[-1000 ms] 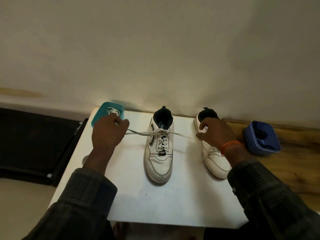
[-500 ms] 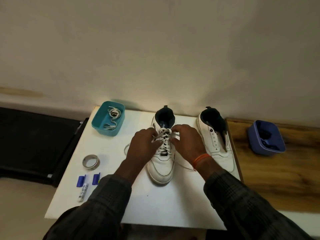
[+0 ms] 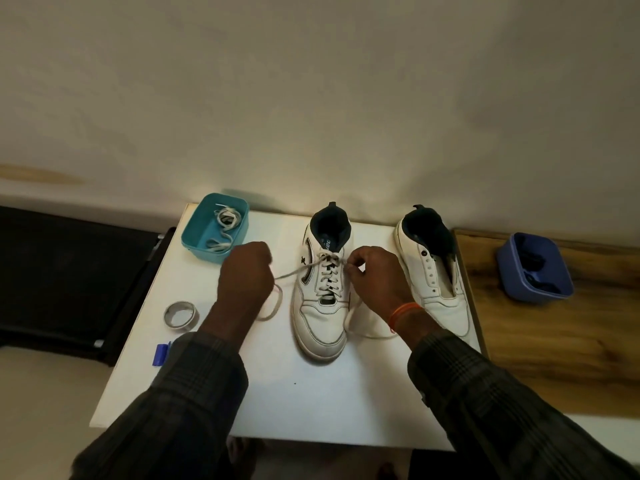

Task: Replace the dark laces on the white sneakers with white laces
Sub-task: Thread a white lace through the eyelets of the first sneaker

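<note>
Two white sneakers stand on a white board (image 3: pixel 277 403). The left sneaker (image 3: pixel 322 317) is threaded with a white lace (image 3: pixel 327 271). My left hand (image 3: pixel 246 275) grips the lace's left end, pulled out sideways, with a loop of slack below it. My right hand (image 3: pixel 377 278) pinches the lace's other end beside the top eyelets; its slack loops on the board. The right sneaker (image 3: pixel 436 271) has bare eyelets and no lace.
A teal bin (image 3: pixel 194 237) at the board's back left holds another white lace. A blue bin (image 3: pixel 557 289) with dark laces sits on the wooden surface to the right. A tape roll (image 3: pixel 180 315) and a blue piece (image 3: pixel 161 353) lie near the left edge.
Both hands were spread wide with the lace taut, then came together at the top eyelets. Now my left hand has pulled left again with its lace end.
</note>
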